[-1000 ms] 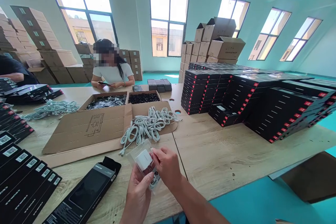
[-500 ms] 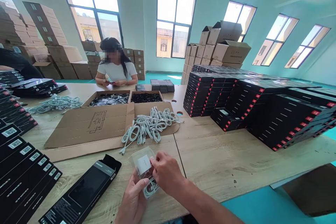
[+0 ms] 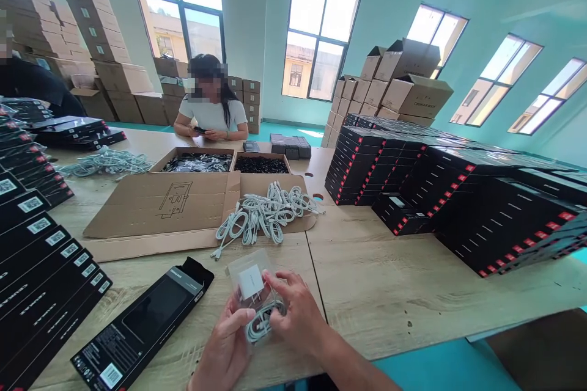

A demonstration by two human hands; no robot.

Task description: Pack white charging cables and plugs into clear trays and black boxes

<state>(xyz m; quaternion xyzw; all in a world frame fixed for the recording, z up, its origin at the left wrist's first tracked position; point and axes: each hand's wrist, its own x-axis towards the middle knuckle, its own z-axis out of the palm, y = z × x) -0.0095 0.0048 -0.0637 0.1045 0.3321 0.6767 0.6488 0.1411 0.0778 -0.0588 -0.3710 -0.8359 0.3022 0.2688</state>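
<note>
My left hand (image 3: 224, 336) grips the lower left side of a clear plastic tray (image 3: 235, 266), thumb across its edge. A white charger plug (image 3: 251, 282) sits in the tray's upper part, its prongs pointing down. Below it lies a coiled white charging cable (image 3: 260, 325) with a dark tie. My right hand (image 3: 300, 314) is closed on the right side of the coil, thumb pressed on the cable and fingertips close to the charger. Left of my hands, a black phone-style box (image 3: 147, 324) lies on the table with its end flap open.
Several white cables (image 3: 257, 217) are heaped on a flattened cardboard piece (image 3: 151, 208). Behind it are open cartons of small parts (image 3: 197, 162). Stacks of black boxes stand at left (image 3: 41, 275) and right (image 3: 495, 220). Across the table sits a person (image 3: 213, 107) handling a dark object.
My right hand has shifted from the charger down onto the coiled cable, its fingers less bunched. The view has turned slightly. The person opposite has lowered their head a little.
</note>
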